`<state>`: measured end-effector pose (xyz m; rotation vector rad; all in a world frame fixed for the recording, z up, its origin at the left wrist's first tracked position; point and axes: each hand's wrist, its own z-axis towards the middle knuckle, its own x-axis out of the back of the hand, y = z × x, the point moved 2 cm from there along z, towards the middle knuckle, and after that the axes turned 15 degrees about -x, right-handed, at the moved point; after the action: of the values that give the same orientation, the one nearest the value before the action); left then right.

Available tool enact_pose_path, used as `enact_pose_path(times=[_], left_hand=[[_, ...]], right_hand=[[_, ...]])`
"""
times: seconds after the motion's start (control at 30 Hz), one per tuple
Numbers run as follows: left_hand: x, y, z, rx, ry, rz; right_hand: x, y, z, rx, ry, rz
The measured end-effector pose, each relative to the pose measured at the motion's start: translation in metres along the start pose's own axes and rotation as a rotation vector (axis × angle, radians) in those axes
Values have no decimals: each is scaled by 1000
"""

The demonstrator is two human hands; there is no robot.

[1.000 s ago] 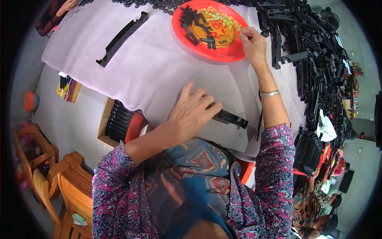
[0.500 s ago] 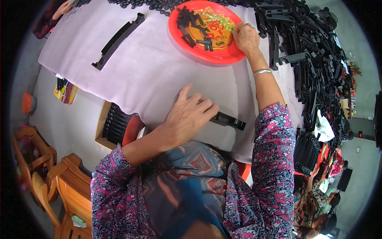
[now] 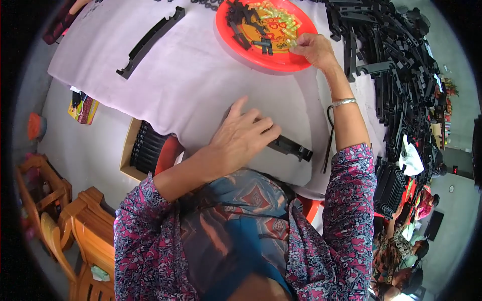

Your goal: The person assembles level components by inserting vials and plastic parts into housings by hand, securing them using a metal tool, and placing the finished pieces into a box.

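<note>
- My right hand (image 3: 316, 50) is at the near right rim of the red tray (image 3: 273, 62), thumb and fingertips drawn together among the clear yellowish pieces (image 3: 281, 21); I can't tell whether one is pinched between them.
- My left hand (image 3: 241, 133), nearer my body than the red tray, bends loosely over a long black part (image 3: 293, 147), index finger lifted off; probably this steadies it. My palm hides how firmly I grasp it, if at all.
- That part lies below the red tray, its right end bare on the pale cloth (image 3: 175, 95), its left end under my fingers.
- In the red tray, small black pieces (image 3: 240, 20) sit left and the clear ones right, perhaps kept apart for easy picking; the tray's far edge is cut off.
- Left of the red tray lies another long black part (image 3: 150, 42), by itself.
- Right of the red tray, black parts heap up (image 3: 391, 50), too tangled to count.
- Far left of the red tray, another person's hand (image 3: 78, 6) is mostly cropped away.
</note>
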<state>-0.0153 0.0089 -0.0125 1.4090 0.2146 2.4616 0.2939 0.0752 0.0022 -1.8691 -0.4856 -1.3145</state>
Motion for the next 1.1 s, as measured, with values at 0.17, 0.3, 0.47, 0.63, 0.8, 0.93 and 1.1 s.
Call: enact_pose_path(times=[0.17,0.3,0.47,0.63,0.8,0.93,1.1], left_hand=[[2,-3,2,-41,37,-12],[11,-6,0,52,37,58],[17,-8,1,84,24,14],[17,-5,2,87,25,-3],[18,-3,1,88,8,-22],[19,-2,0,87,16,-19],[17,-5,1,81,23,-45]], right_hand=[[8,8,-44,214,-4,486],[18,2,-120,249,-98,435],[25,6,-198,182,-178,345],[16,5,-234,226,-242,385],[10,-10,-247,179,-154,267],[3,-20,-250,294,-15,164],[-10,-20,-250,244,65,230]])
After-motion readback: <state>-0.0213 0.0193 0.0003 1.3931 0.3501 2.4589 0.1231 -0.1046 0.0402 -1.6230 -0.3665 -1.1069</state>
